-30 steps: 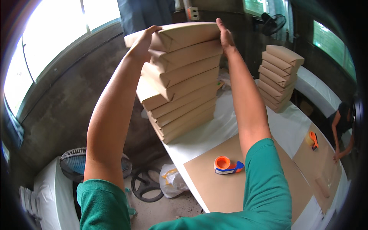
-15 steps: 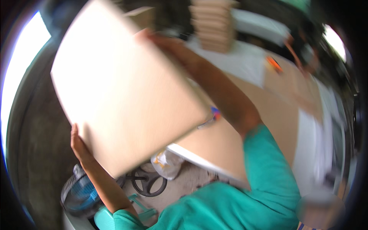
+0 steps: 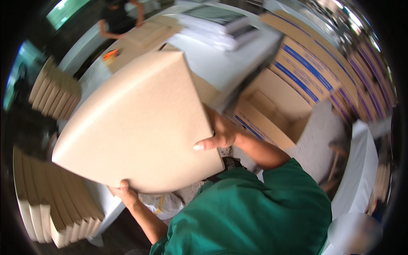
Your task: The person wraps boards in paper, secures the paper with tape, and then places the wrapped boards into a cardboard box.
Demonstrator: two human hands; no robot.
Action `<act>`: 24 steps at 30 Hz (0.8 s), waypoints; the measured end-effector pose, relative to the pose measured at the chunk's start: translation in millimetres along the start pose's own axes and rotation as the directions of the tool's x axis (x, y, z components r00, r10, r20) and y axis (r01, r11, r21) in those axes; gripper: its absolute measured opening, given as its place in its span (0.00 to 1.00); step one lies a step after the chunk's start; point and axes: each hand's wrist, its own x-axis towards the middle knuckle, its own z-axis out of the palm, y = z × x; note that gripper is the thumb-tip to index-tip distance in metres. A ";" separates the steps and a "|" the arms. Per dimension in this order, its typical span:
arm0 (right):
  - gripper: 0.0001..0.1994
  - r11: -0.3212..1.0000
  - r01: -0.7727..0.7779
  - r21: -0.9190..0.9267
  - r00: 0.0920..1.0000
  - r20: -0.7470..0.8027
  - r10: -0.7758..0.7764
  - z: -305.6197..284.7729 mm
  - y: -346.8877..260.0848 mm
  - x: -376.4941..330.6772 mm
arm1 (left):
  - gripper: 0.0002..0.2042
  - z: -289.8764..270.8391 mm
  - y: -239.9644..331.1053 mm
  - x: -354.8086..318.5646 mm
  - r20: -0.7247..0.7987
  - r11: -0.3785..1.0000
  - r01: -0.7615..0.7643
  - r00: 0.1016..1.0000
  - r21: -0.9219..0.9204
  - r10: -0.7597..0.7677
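A large flat pack wrapped in plain brown paper [image 3: 140, 123] is held up in front of me, tilted, and it covers much of the table behind it. My left hand [image 3: 124, 194] grips its near left edge, thumb on top and the fingers hidden underneath. On the right edge, my right hand [image 3: 220, 131] is closed, with its thumb across the upper face and the other fingers mostly out of sight. To the right of my right hand stands an open cardboard box [image 3: 257, 123] with a blue stripe; its visible inside shows bare cardboard.
Similar brown packs stand in rows at lower left [image 3: 55, 195] and farther left [image 3: 55, 93]. A co-worker [image 3: 119, 19] handles brown paper [image 3: 148, 32] across the white-covered table [image 3: 195, 53]. Plastic-wrapped sheets [image 3: 216, 25] are stacked there. Blue-striped cartons [image 3: 306, 63] lean beyond the box.
My view has swung right, bringing the open box and cartons in. The brown pack has come lower and turned, still in both hands. My right hand has moved to its right edge.
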 end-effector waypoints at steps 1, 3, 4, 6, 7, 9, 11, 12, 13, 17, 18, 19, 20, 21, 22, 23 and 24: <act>0.46 0.999 -0.029 -0.035 0.996 -0.080 0.026 -25.3 -3.4 -22.9 | 0.45 38.9 -2.8 0.1 0.104 0.999 0.017 0.995 -0.037 -0.013; 0.44 0.986 -0.118 -0.118 0.974 -0.209 0.092 -75.1 -21.0 -61.4 | 0.45 114.9 -3.2 1.5 0.222 0.999 -0.018 0.975 -0.050 0.028; 0.43 0.982 -0.142 -0.121 0.948 -0.301 0.100 -98.4 -30.5 -81.6 | 0.44 149.2 -11.0 1.8 0.306 0.997 -0.033 0.951 -0.064 0.051; 0.43 0.971 -0.189 -0.147 0.885 -0.454 0.103 -141.5 -45.6 -112.5 | 0.41 219.6 -14.4 5.2 0.439 0.990 -0.088 0.889 -0.114 0.130; 0.42 0.959 -0.226 -0.172 0.846 -0.522 0.106 -164.8 -53.0 -128.5 | 0.41 256.9 -18.6 4.3 0.486 0.987 -0.093 0.862 -0.130 0.145; 0.41 0.940 -0.249 -0.232 0.776 -0.629 0.050 -214.1 -63.9 -157.0 | 0.38 340.4 -34.9 -0.1 0.571 0.975 -0.065 0.802 -0.214 0.178; 0.38 0.931 -0.249 -0.265 0.714 -0.700 -0.008 -270.7 -64.3 -189.2 | 0.38 422.6 -65.1 -5.3 0.708 0.979 -0.015 0.688 -0.203 0.157; 0.35 0.926 -0.286 -0.246 0.664 -0.747 0.006 -300.0 -62.4 -208.0 | 0.38 471.6 -73.5 -18.4 0.698 0.973 0.039 0.704 -0.228 0.135; 0.33 0.925 -0.310 -0.218 0.612 -0.791 0.019 -329.2 -54.6 -227.6 | 0.39 518.4 -78.3 -33.0 0.688 0.966 0.081 0.717 -0.244 0.113; 0.24 0.961 -0.271 -0.053 0.285 -0.958 0.027 -431.8 17.0 -291.3 | 0.43 686.0 -116.1 -92.6 0.819 0.917 0.331 0.574 -0.224 -0.008; 0.23 0.952 -0.304 -0.025 0.179 -0.983 0.031 -451.4 42.7 -310.2 | 0.43 718.7 -143.5 -106.9 0.885 0.904 0.396 0.464 -0.163 -0.044; 0.22 0.940 -0.342 -0.004 0.083 -0.996 0.026 -469.9 64.4 -329.2 | 0.42 750.4 -155.7 -127.0 0.907 0.877 0.454 0.417 -0.160 -0.051; 0.21 0.928 -0.372 0.021 0.006 -1.000 0.025 -489.4 85.2 -342.5 | 0.41 779.2 -189.3 -140.1 0.943 0.876 0.480 0.307 -0.041 -0.125; 0.21 0.911 -0.411 0.032 -0.046 -0.999 0.014 -504.6 104.1 -358.3 | 0.39 800.4 -223.3 -159.6 0.942 0.872 0.483 0.247 0.085 -0.229; 0.21 0.893 -0.448 0.050 -0.090 -0.996 0.011 -515.6 124.4 -371.2 | 0.38 823.0 -259.9 -178.9 0.924 0.852 0.477 0.183 0.215 -0.336; 0.21 0.873 -0.484 0.065 -0.135 -0.991 -0.002 -527.2 144.6 -387.9 | 0.37 844.2 -282.1 -210.9 0.872 0.820 0.459 0.170 0.343 -0.460; 0.21 0.860 -0.500 0.104 -0.193 -0.981 0.006 -534.5 163.8 -412.2 | 0.36 858.9 -302.0 -244.8 0.864 0.833 0.395 0.158 0.389 -0.478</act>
